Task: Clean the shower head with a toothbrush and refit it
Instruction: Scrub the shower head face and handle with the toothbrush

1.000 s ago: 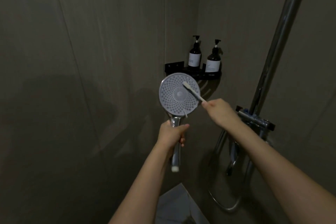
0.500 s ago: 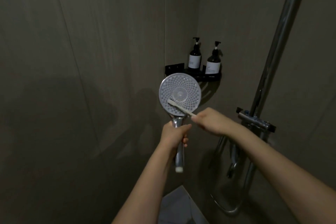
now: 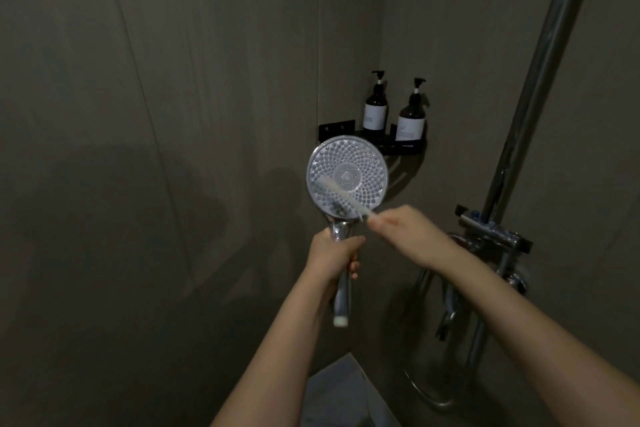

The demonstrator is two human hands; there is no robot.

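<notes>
The left hand (image 3: 331,255) grips the shower head (image 3: 347,177) by its chrome handle (likely slippery, rigid); the right hand (image 3: 403,232) pinches the light toothbrush (image 3: 341,196) against its face.

Two dark pump bottles (image 3: 375,111) (image 3: 410,118) stand side by side on a black corner shelf (image 3: 408,148). A chrome riser pipe (image 3: 540,80) climbs the right wall above what looks like the mixer valve (image 3: 493,230).

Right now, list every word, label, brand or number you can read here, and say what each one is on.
No text can be read.
Left pump bottle: pale label, print too blurred to read.
Right pump bottle: pale label, print too blurred to read.
Shower head, toothbrush, shower rail: no markings visible.
</notes>
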